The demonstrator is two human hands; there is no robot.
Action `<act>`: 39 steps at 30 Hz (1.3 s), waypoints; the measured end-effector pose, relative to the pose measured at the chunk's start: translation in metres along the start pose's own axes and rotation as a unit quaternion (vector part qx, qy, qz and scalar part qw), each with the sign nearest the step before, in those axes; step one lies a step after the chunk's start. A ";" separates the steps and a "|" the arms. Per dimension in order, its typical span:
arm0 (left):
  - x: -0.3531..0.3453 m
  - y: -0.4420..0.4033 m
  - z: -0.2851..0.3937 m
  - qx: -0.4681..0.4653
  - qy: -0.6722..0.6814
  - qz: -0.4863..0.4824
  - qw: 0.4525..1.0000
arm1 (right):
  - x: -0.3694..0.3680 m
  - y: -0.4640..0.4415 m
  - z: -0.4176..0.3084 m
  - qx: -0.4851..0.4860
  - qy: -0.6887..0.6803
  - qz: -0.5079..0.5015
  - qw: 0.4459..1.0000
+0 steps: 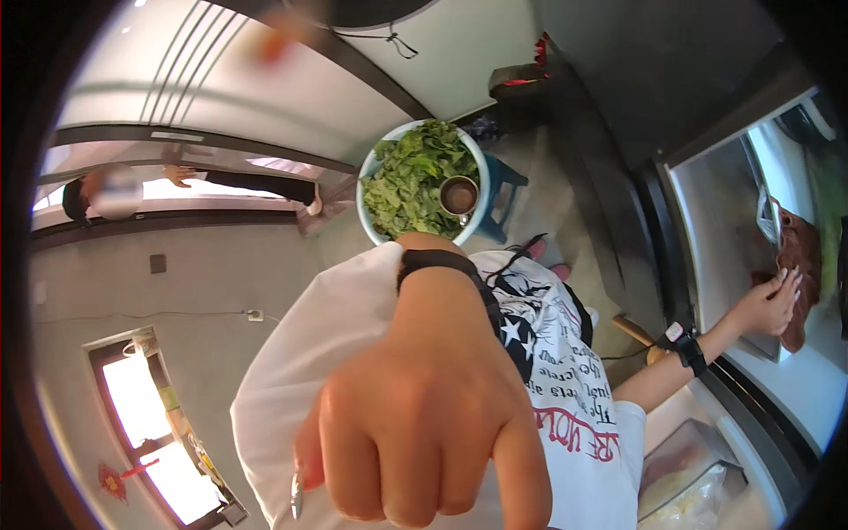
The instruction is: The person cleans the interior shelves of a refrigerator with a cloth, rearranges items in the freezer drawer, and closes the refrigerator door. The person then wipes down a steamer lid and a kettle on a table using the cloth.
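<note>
A bright compartment (817, 397) stands open at right. A pale tub (483, 181) carries green leaves (397, 181). A reddish-brown item (801, 238) is in the compartment, the right hand (767, 306) touching it; I cannot tell whether it grips. The left hand (424, 433) curls near the camera, its grasp hidden. A metal cup (458, 195) rests on the leaves.

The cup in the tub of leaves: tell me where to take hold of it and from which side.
The best grip is probably the small handle of the cup, taken from above on the near side: it juts that way, and the cup sits mouth up. Leaves crowd the cup's left and the tub's rim sits close on its right, so those sides look tighter.
</note>
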State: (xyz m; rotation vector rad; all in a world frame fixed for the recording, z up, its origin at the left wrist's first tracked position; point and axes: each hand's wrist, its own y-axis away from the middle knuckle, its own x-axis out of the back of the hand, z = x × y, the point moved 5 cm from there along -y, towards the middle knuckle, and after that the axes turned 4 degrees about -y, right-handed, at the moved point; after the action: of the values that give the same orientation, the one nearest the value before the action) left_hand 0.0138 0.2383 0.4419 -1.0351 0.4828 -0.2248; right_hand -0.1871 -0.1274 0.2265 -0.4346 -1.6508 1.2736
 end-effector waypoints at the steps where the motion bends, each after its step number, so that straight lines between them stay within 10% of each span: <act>1: 0.006 -0.003 -0.003 0.010 -0.006 -0.001 1.000 | -0.005 0.003 0.006 -0.009 -0.007 -0.003 1.000; 13: 0.011 -0.007 -0.003 -0.063 -0.003 -0.053 0.997 | -0.012 0.006 0.021 0.019 -0.001 0.000 1.000; 19: 0.015 -0.013 0.006 -0.087 -0.030 -0.083 0.992 | -0.024 0.009 0.048 -0.142 0.002 -0.031 0.989; 22: 0.020 -0.011 0.008 -0.076 -0.008 -0.108 0.991 | 0.001 -0.001 0.023 -0.297 -0.173 0.050 0.938; 29: 0.073 0.025 -0.063 0.102 -0.095 0.055 0.989 | 0.038 -0.015 0.010 -0.257 -0.262 0.368 0.855; 31: 0.091 0.055 -0.108 0.413 -0.110 0.134 0.894 | 0.078 -0.033 -0.060 -0.237 -0.345 0.318 0.851; 33: 0.110 0.081 -0.150 0.443 -0.172 0.162 0.865 | 0.079 -0.016 -0.070 -0.242 -0.356 0.308 0.848; 36: 0.127 0.139 -0.200 0.557 -0.018 0.277 0.783 | 0.077 0.004 -0.133 -0.280 -0.676 0.036 0.681; 37: 0.126 0.144 -0.204 0.559 0.050 0.289 0.775 | 0.072 0.031 -0.144 -0.392 -0.737 -0.113 0.539; 38: 0.125 0.146 -0.209 0.559 0.157 0.335 0.742 | 0.084 0.018 -0.169 -0.206 -0.620 -0.160 0.740; 39: 0.126 0.145 -0.206 0.568 0.148 0.364 0.723 | 0.082 0.021 -0.178 -0.132 -0.584 -0.171 0.783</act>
State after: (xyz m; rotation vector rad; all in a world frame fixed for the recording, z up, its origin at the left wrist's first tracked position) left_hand 0.0172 0.1023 0.1951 0.4574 0.8440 0.0535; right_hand -0.0803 0.0377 0.2438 0.6619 -2.7815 1.0405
